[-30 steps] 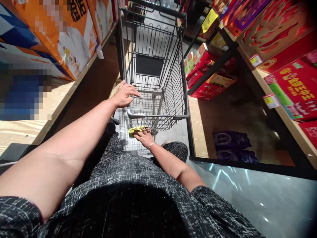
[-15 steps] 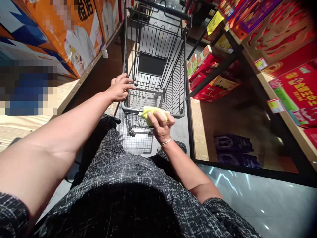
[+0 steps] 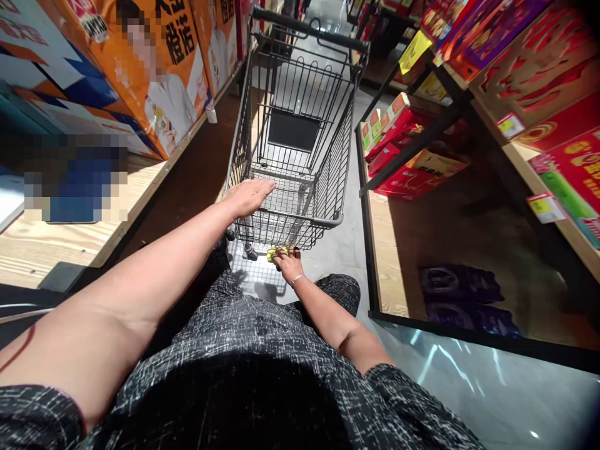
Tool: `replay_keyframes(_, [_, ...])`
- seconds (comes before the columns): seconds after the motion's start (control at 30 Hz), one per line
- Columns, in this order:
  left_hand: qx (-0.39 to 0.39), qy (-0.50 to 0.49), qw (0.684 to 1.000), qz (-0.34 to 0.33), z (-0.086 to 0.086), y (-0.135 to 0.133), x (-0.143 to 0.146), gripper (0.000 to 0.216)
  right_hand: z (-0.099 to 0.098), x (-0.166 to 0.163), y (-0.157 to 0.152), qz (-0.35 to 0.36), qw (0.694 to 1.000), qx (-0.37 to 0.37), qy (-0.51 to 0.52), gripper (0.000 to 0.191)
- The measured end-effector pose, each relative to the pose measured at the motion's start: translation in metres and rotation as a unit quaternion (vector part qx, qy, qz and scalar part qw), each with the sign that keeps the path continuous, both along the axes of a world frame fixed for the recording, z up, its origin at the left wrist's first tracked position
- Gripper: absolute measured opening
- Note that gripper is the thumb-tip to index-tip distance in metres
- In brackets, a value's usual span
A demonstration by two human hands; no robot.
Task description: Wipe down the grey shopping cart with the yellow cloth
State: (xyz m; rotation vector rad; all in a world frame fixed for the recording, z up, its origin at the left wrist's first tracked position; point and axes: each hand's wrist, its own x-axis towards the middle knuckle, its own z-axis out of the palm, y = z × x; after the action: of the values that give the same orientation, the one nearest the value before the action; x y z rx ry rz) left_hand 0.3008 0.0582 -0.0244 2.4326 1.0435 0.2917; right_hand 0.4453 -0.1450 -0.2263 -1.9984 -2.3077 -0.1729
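Right hand (image 3: 289, 265) lowest, nearest body: fingers clamped over yellow cloth (image 3: 276, 253), pressing it against bottom front edge of shopping cart (image 3: 338, 144) basket. Half second ago cloth was up at near rim, so wiping has dropped from rim to lower wires. Left hand (image 3: 248, 195) above, now flat, palm down on rim, grasping nothing, steadying cart. Beyond right hand: red gift boxes (image 3: 412, 178). Beyond left hand: orange cartons (image 3: 164, 81).
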Motion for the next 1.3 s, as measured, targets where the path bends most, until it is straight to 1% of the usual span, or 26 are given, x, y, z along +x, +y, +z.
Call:
replay_keyframes(0.03, [-0.006, -0.014, 1.000, -0.002, -0.002, 0.005, -0.002, 0.067, 0.006, 0.001, 0.001, -0.002, 1.000, 0.007, 0.000, 0.029])
replay_keyframes(0.1, [-0.013, -0.033, 0.999, -0.006, -0.003, 0.013, -0.005, 0.070, 0.025, 0.007, 0.004, -0.004, 0.999, 0.034, 0.004, 0.035])
replay_keyframes(0.23, [-0.024, -0.052, 0.998, 0.018, 0.001, 0.018, -0.013, 0.077, 0.084, 0.025, 0.010, -0.021, 0.988, 0.151, 0.029, 0.044])
replay_keyframes(0.33, [-0.034, -0.087, 0.995, 0.018, 0.005, 0.015, -0.015, 0.084, 0.124, 0.040, 0.013, -0.067, 0.972, 0.223, 0.041, 0.051])
replay_keyframes(0.4, [-0.036, -0.104, 0.994, 0.014, 0.007, 0.012, -0.016, 0.090, 0.138, 0.046, 0.016, -0.104, 0.961, 0.250, 0.049, 0.056])
replay_keyframes(0.47, [-0.032, -0.106, 0.994, 0.012, 0.009, 0.009, -0.015, 0.095, 0.138, 0.048, 0.019, -0.128, 0.952, 0.272, 0.058, 0.058])
replay_keyframes(0.53, [-0.021, -0.105, 0.994, 0.011, 0.010, 0.007, -0.014, 0.100, 0.127, 0.043, 0.020, -0.135, 0.947, 0.285, 0.063, 0.057])
replay_keyframes(0.6, [-0.012, -0.108, 0.994, 0.006, 0.011, 0.006, -0.014, 0.103, 0.115, 0.031, 0.021, -0.132, 0.948, 0.283, 0.063, 0.052])
replay_keyframes(0.67, [-0.010, -0.118, 0.993, 0.002, 0.010, 0.007, -0.014, 0.105, 0.112, 0.015, 0.022, -0.111, 0.957, 0.261, 0.060, 0.047])
replay_keyframes(0.73, [-0.014, -0.131, 0.991, 0.000, 0.008, 0.009, -0.015, 0.104, 0.120, -0.004, 0.028, -0.069, 0.969, 0.229, 0.059, 0.046])
replay_keyframes(0.8, [-0.018, -0.143, 0.990, -0.003, 0.006, 0.011, -0.016, 0.103, 0.137, -0.021, 0.040, -0.035, 0.978, 0.197, 0.062, 0.049])
replay_keyframes(0.9, [0.004, -0.123, 0.992, -0.009, 0.003, 0.013, -0.018, 0.098, 0.162, -0.031, 0.056, -0.029, 0.986, 0.152, 0.063, 0.053])
replay_keyframes(0.93, [0.019, -0.100, 0.995, -0.009, 0.003, 0.014, -0.018, 0.095, 0.167, -0.029, 0.059, -0.031, 0.988, 0.138, 0.059, 0.053])
replay_keyframes(1.0, [0.054, -0.046, 0.998, -0.002, 0.002, 0.014, -0.019, 0.087, 0.170, -0.017, 0.056, -0.038, 0.989, 0.131, 0.050, 0.051])
replay_keyframes(1.07, [0.085, -0.006, 0.996, 0.008, 0.000, 0.015, -0.020, 0.079, 0.166, 0.005, 0.043, -0.048, 0.987, 0.147, 0.045, 0.049])
replay_keyframes(1.2, [0.136, 0.028, 0.990, 0.020, -0.001, 0.017, -0.021, 0.063, 0.158, 0.056, 0.009, -0.082, 0.979, 0.182, 0.042, 0.047])
replay_keyframes(1.3, [0.162, 0.070, 0.984, 0.022, 0.003, 0.014, -0.016, 0.055, 0.157, 0.078, -0.003, -0.130, 0.969, 0.204, 0.051, 0.051])
